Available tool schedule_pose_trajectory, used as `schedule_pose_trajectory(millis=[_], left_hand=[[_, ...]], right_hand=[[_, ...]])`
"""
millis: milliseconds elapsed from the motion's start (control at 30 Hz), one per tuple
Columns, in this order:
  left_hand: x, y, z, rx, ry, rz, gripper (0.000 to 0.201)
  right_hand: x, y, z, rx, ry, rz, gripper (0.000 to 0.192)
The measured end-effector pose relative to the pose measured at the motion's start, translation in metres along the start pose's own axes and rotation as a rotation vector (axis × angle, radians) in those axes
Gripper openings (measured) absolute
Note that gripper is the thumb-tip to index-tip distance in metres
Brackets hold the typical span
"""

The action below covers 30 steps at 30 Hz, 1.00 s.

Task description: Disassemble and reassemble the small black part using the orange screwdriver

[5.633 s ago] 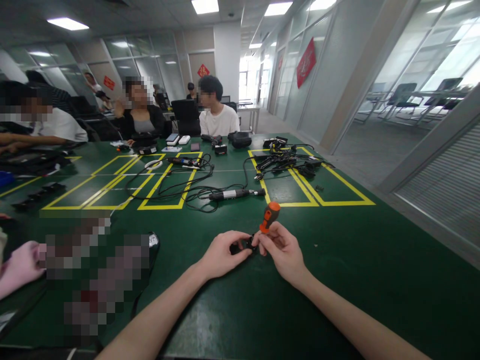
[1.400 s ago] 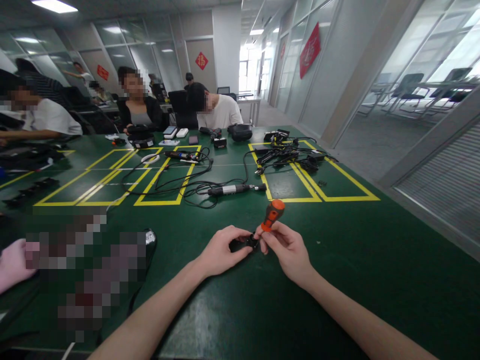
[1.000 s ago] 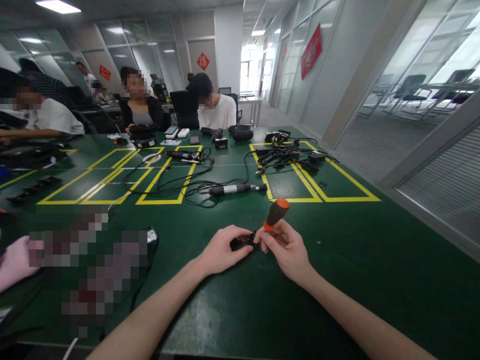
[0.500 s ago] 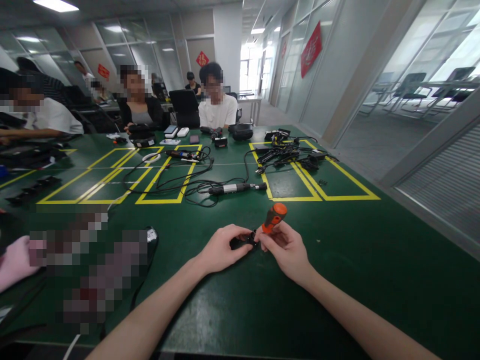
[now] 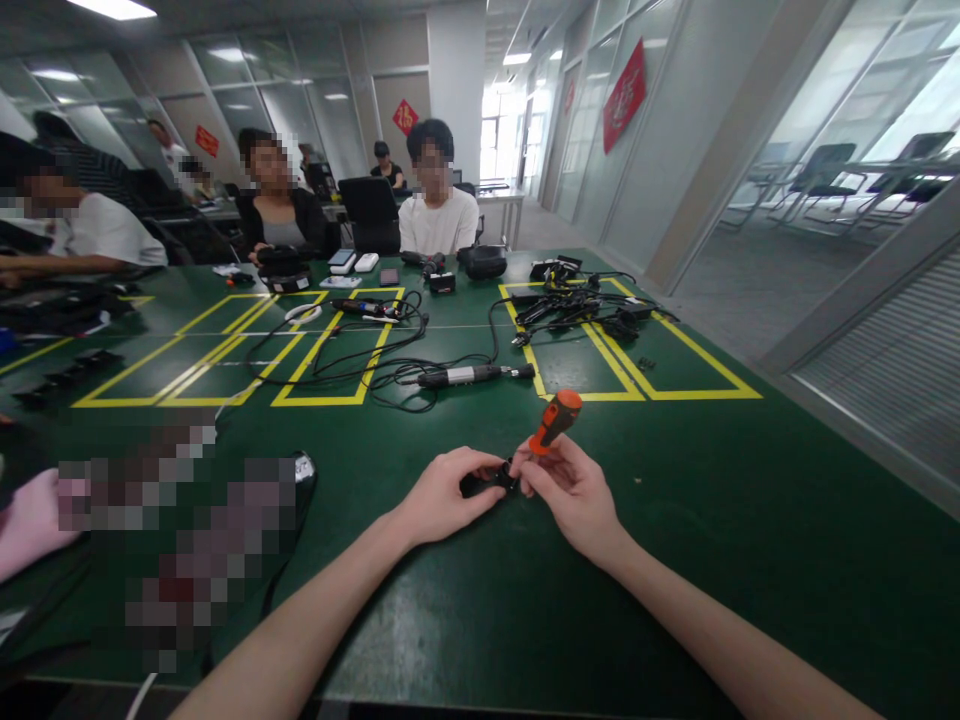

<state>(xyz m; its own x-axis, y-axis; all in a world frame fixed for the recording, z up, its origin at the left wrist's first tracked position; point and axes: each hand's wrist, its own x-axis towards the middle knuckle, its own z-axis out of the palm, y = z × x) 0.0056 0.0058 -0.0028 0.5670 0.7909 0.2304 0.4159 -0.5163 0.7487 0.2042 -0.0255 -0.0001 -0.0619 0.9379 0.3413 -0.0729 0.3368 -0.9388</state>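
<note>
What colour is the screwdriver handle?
The screwdriver handle is orange with dark grey sections, as the head view shows.

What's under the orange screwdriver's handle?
Under the screwdriver handle is the right hand, holding it next to a small black part in the left hand. That right hand covers the bottom tip, so I can't tell what it touches.

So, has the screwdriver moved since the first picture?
Yes: the screwdriver now leans farther right, its top past the corner of the yellow tape behind it.

ceiling light (image 5: pixel 112 9): lit | far window (image 5: pixel 500 122): bright | right wall (image 5: pixel 667 125): red poster (image 5: pixel 625 97) | floor (image 5: pixel 720 290): grey | table (image 5: pixel 712 560): green
</note>
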Motion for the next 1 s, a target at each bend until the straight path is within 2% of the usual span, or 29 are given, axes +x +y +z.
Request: schedule_pose_trajectory(millis=[167,267,400,567,767,933,1000], left_hand=[[0.000,-0.001,0.000,0.003,-0.003,-0.007,0.026],[0.000,-0.001,0.000,-0.009,-0.002,-0.002,0.028],[0.000,0.000,0.000,-0.029,-0.002,-0.003,0.028],[0.001,-0.001,0.000,-0.013,0.000,0.004,0.025],[0.001,0.001,-0.001,-0.005,-0.005,0.019,0.025],[0.000,0.003,-0.001,-0.021,-0.013,0.016,0.020],[0.000,0.002,-0.001,-0.021,-0.013,0.012,0.022]], right_hand=[[0.001,-0.005,0.001,-0.033,0.014,-0.055,0.030],[0.003,-0.009,0.000,-0.049,-0.025,-0.079,0.030],[0.003,-0.009,-0.001,-0.016,-0.072,-0.037,0.035],[0.001,-0.005,0.000,0.014,-0.008,-0.001,0.032],[0.001,-0.009,0.001,-0.047,-0.033,-0.021,0.027],[0.001,-0.012,0.000,-0.038,-0.072,-0.037,0.037],[0.000,-0.010,0.000,-0.023,-0.062,-0.030,0.031]])
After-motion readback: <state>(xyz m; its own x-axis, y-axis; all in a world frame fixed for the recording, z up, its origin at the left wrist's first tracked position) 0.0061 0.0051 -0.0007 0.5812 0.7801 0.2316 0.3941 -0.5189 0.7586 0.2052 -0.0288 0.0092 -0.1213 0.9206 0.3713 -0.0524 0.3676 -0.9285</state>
